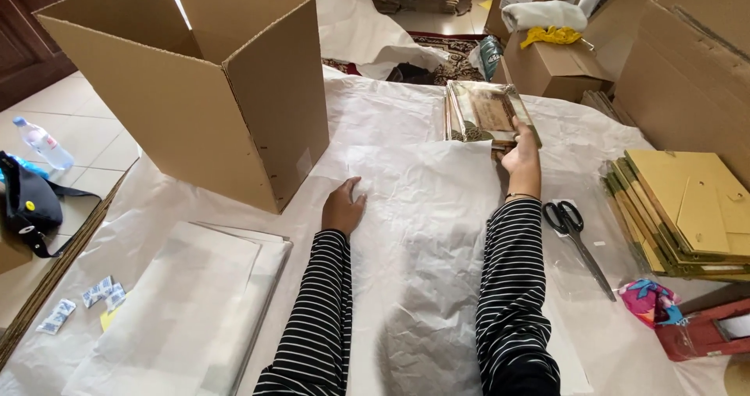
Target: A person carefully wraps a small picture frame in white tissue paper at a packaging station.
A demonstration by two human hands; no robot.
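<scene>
My left hand (344, 205) rests flat, fingers together, on a crumpled sheet of white wrapping paper (422, 208) spread across the work surface. My right hand (522, 155) reaches forward and grips the near edge of a stack of gold framed pictures (484, 111) lying at the far side of the paper. Both arms wear black and white striped sleeves. The lower frames of the stack are partly hidden under the top one.
A large open cardboard box (226, 91) stands at the left. A pile of white paper sheets (187, 302) lies near left. Black scissors (574, 232), stacked yellow frame backs (687, 208), a smaller box (551, 64) and a water bottle (43, 142) surround the area.
</scene>
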